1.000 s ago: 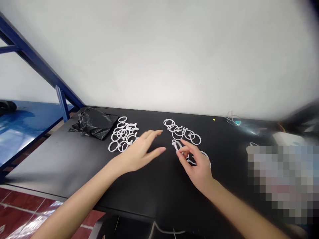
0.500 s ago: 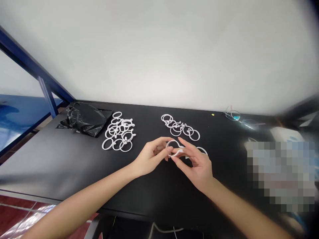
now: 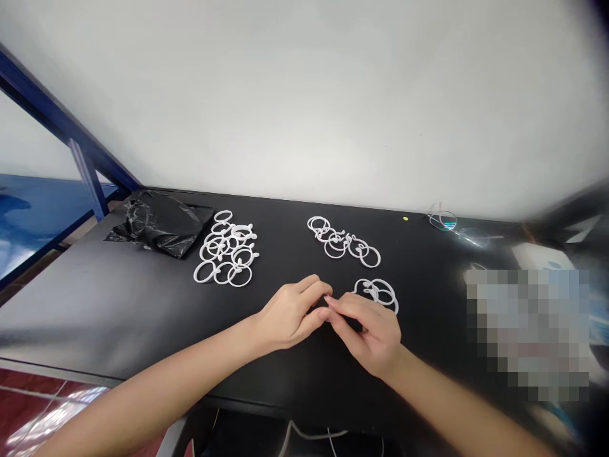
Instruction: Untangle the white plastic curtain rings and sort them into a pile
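Observation:
My left hand [image 3: 295,311] and my right hand [image 3: 368,324] meet over the middle of the black table [image 3: 280,374]. On both hands the thumb and fingers are pinched together, fingertips touching. Whatever lies between them, if anything, is hidden. Just behind my right hand is a small group of white plastic rings [image 3: 384,284], partly covered by it. Farther back lies a second cluster of white rings [image 3: 335,246], each with a small tab or loop. A larger pile of white rings [image 3: 238,275] spreads out to the left.
A crumpled black plastic bag [image 3: 164,222] rests at the back left, beside a blue metal frame [image 3: 90,171]. Eyeglasses [image 3: 445,221] sit at the back right, near a tiny yellow piece [image 3: 405,218]. A blurred-out package [image 3: 528,330] stands on the right.
The white ring held between both hands is no longer visible. My hands have dropped slightly and closed fingertip to fingertip. More of the rings behind my right hand now shows.

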### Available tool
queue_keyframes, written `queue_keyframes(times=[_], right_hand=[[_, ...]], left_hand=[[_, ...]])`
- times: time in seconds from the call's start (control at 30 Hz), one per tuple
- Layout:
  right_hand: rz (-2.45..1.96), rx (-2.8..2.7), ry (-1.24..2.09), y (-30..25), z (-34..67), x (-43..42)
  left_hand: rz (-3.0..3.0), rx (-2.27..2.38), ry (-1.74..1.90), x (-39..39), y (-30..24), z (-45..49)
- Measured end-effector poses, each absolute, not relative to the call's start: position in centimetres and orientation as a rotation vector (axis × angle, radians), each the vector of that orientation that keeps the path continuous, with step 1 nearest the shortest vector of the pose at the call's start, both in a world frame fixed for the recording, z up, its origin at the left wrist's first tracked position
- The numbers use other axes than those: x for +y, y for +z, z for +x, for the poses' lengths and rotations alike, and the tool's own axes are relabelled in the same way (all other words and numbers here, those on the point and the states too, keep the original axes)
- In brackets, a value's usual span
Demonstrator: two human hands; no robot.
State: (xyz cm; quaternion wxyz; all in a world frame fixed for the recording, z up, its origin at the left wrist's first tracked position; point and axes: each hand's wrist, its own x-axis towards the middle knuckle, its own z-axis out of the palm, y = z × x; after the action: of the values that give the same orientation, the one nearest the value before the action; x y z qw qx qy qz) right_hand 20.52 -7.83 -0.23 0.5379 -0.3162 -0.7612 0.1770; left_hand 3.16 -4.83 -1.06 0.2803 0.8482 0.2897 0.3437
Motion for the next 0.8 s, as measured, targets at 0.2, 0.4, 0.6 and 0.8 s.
queue_keyframes(times=[0.2,0.4,0.6,0.8], right_hand=[[-0.723,-1.775,0.543,-0.6,20.2,-8.4],[-0.821,-1.686,0.740,-1.0,21.5,-7.7],[-0.946,-1.656,0.575,-0.8,21.6,-7.2],[-0.930,-1.700,0.493,-0.6,21.4,-6.9]], left_hand=[[2.503,0.763,1.000,-4.6,-0.9,3.1],[2.662,1.436,0.718,-1.7,1.5,-0.9],[2.898,1.784,0.373,1.7,1.4,-7.7],[2.897,1.796,0.280,2.5,0.0,-9.6]])
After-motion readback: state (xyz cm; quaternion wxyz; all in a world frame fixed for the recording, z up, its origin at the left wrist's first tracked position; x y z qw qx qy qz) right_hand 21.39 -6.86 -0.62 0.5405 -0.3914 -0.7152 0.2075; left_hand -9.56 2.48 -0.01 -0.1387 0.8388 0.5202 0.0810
